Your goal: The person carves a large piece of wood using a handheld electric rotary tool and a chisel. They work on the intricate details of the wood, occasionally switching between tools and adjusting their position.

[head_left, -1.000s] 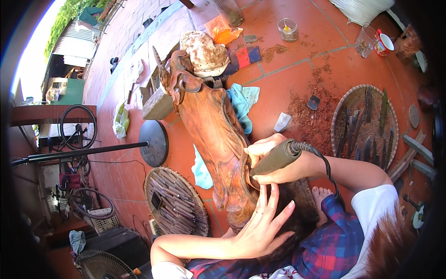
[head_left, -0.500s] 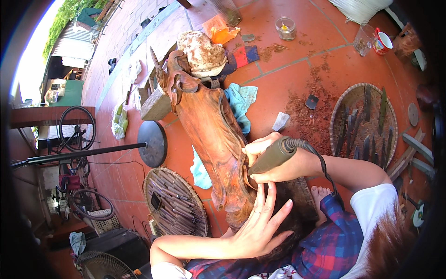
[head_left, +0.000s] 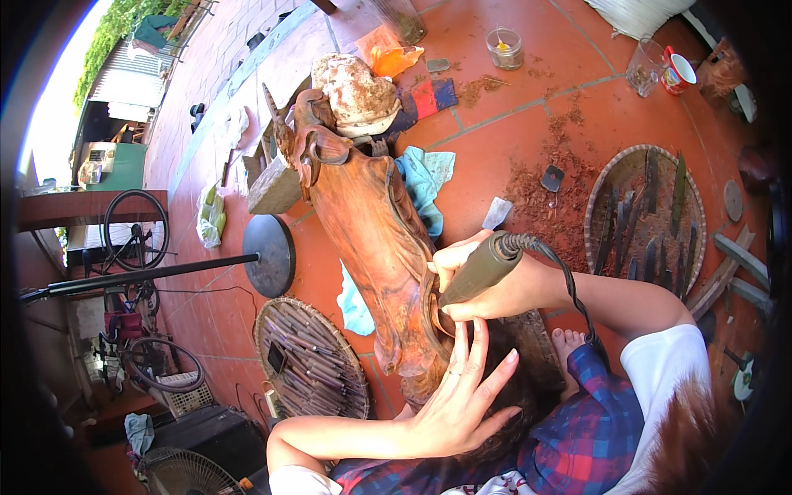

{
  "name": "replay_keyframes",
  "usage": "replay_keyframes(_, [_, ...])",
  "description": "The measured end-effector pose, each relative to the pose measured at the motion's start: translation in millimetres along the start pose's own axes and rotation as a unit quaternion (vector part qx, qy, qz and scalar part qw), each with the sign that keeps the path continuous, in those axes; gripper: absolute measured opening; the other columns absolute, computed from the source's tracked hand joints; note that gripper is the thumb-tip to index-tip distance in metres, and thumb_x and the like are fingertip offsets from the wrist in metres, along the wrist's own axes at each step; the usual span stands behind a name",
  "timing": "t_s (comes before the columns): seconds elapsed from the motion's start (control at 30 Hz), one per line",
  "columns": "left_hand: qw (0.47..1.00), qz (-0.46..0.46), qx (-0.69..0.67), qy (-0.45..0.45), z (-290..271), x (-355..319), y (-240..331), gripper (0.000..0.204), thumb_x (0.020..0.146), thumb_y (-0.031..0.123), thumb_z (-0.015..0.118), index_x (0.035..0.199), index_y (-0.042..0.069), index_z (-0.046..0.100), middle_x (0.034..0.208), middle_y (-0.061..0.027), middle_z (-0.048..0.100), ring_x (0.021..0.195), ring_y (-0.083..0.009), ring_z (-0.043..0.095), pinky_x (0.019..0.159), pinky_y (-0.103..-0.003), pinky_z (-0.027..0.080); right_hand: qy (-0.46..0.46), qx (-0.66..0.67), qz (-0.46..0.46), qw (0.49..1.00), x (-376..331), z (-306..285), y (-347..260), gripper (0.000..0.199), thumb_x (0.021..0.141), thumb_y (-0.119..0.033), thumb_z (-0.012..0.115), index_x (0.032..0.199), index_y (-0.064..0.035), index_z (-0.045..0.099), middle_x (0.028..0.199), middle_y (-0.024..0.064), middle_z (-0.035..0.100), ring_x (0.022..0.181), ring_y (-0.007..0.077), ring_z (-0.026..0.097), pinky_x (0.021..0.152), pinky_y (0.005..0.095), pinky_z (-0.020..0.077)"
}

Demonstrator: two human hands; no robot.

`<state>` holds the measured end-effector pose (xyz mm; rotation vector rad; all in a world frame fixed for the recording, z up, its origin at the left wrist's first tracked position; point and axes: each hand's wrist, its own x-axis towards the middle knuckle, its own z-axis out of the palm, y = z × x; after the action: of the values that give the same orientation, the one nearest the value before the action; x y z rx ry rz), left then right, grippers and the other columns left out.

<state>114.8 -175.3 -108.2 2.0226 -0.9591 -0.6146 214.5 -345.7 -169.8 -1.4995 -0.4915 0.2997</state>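
Observation:
A long carved wooden sculpture [head_left: 367, 223], reddish brown with flowing folds, slants across the middle of the view. My right hand [head_left: 487, 289] is closed round a dark green, corded rotary tool [head_left: 483, 266], whose working end meets the carving's right edge; its tip is hidden. Beside it lies my left hand [head_left: 466, 404], fingers stretched and spread, fingertips touching the lower part of the carving close to my right hand. A light blue cloth [head_left: 426, 186] lies partly under the sculpture's right side.
Left of the carving stand a round basket of carving tools [head_left: 309, 363] and a black round base [head_left: 270, 256] with a pole. At right, a woven tray [head_left: 606, 247] holds flat files or blades. Wood dust [head_left: 544, 198], a glass jar [head_left: 505, 48] and a red mug [head_left: 676, 73] are beyond.
The rotary tool and my right hand have shifted very slightly up and left along the carving's edge. My left hand stays almost in place.

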Motion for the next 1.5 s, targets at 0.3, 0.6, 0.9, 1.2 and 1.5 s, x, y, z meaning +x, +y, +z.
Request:
replay_keyframes(0.3, [1.0, 0.011, 0.0, 0.013, 2.7, -4.3, -2.7, 0.098, 0.069, 0.011, 0.079, 0.146, 0.007, 0.02, 0.146, -0.0408, -0.008, 0.135, -0.0605, -0.006, 0.108, -0.063, 0.013, -0.007, -0.013, 0.002, 1.0, 3.0, 0.8, -4.2, 0.023, 0.063, -0.006, 0.07, 0.072, -0.0014, 0.049, 0.065, 0.0103, 0.058, 0.061, 0.0202, 0.059, 0.058, 0.0354, 0.0461])
replay_keyframes(0.6, [1.0, 0.016, -0.002, 0.019, 2.9, -4.3, -4.7, 0.096, 0.07, 0.011, 0.079, 0.146, 0.006, 0.021, 0.146, -0.0409, -0.008, 0.134, -0.0609, -0.006, 0.108, -0.063, 0.013, -0.012, 0.025, 0.007, 1.0, 3.7, 2.1, -1.0, 0.022, 0.064, -0.007, 0.069, 0.071, -0.0019, 0.049, 0.063, 0.0091, 0.057, 0.06, 0.0173, 0.057, 0.057, 0.0348, 0.0455])
replay_keyframes(0.9, [1.0, 0.017, -0.008, 0.022, 8.4, 0.4, -12.6, 0.101, 0.068, 0.011, 0.081, 0.148, 0.012, 0.019, 0.147, -0.0394, -0.008, 0.135, -0.0588, -0.008, 0.108, -0.064, 0.011, 0.005, -0.003, -0.024, 1.0, -0.3, -3.4, 12.8, 0.019, 0.069, -0.01, 0.072, 0.071, -0.0037, 0.054, 0.067, 0.0086, 0.06, 0.062, 0.019, 0.061, 0.058, 0.0328, 0.0471])
replay_keyframes(1.2, [1.0, -0.007, -0.009, -0.005, 7.6, -4.7, -8.9, 0.105, 0.066, 0.012, 0.082, 0.149, 0.015, 0.017, 0.148, -0.0389, -0.005, 0.137, -0.0577, -0.003, 0.108, -0.062, 0.012, -0.016, 0.033, -0.031, 0.999, 0.1, -9.2, 11.6, 0.019, 0.069, -0.01, 0.069, 0.07, -0.0017, 0.052, 0.063, 0.0083, 0.055, 0.057, 0.0174, 0.055, 0.053, 0.0319, 0.0416])
replay_keyframes(1.5, [0.997, 0.017, 0.017, -0.074, 7.1, -6.2, -5.8, 0.085, 0.066, 0.012, 0.082, 0.138, 0.009, 0.036, 0.147, -0.0404, 0.004, 0.134, -0.0627, 0.003, 0.105, -0.065, 0.021, 0.127, 0.293, -0.016, 0.948, -56.3, 0.8, 42.7, 0.021, 0.077, -0.001, 0.072, 0.084, -0.0031, 0.052, 0.082, 0.0074, 0.063, 0.102, 0.0262, 0.064, 0.1, 0.0439, 0.0452])
